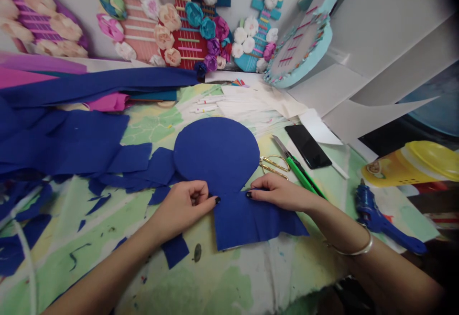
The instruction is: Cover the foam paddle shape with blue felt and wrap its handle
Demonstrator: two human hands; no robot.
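Head view, blue piece (217, 150), partly under right hand (274, 190)

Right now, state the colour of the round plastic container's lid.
The round plastic lid is yellow; head view.

L hand (186, 202) & R hand (274, 191) apart, both curled.

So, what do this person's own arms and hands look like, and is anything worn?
The left hand and right hand are ungloved; the left forearm and right forearm show no sleeves. Both thumbnails are painted black. A slim silver-coloured bangle circles the right forearm only.
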